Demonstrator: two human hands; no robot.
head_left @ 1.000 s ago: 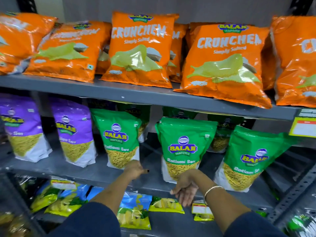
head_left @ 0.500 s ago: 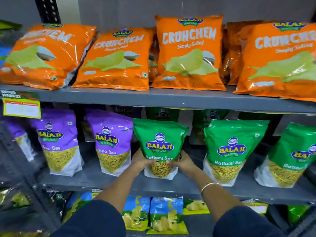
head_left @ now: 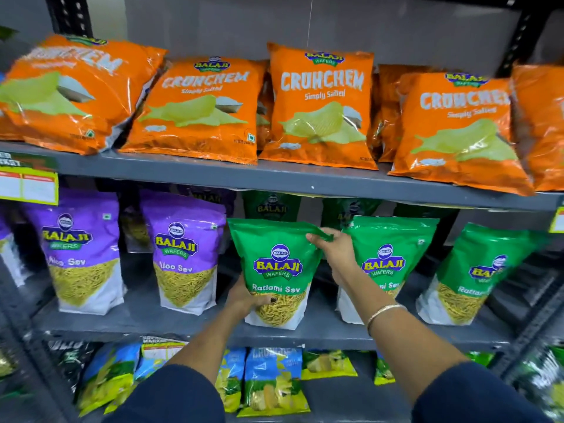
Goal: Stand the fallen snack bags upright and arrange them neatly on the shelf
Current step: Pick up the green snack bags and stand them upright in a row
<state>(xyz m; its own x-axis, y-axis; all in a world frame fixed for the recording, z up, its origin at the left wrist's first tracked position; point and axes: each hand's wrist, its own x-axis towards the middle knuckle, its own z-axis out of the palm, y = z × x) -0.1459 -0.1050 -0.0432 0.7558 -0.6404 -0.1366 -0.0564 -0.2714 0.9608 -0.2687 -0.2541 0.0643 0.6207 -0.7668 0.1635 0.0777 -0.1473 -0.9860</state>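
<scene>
A green Ratlami Sev bag [head_left: 276,264] stands upright on the middle shelf [head_left: 146,315]. My left hand [head_left: 248,297] grips its lower left corner, thumb on the clear window. My right hand [head_left: 334,248] pinches its top right corner. Two more green Ratlami Sev bags [head_left: 387,264] [head_left: 476,273] stand to the right, and two purple Aloo Sev bags [head_left: 81,254] [head_left: 184,254] stand to the left. Orange Crunchem bags [head_left: 320,108] lean back on the top shelf [head_left: 274,178]; the leftmost orange bag [head_left: 70,93] lies tilted.
Darker bags stand in a second row behind the front bags. Blue and green chip bags [head_left: 271,383] lie on the bottom shelf. A yellow price tag [head_left: 27,186] hangs at the top shelf's left edge. A perforated black upright [head_left: 518,41] rises at the right.
My right hand has gone from the green bag's lower right side up to its top right corner. My left hand stays at the bottom left. The view has come closer and shifted a little.
</scene>
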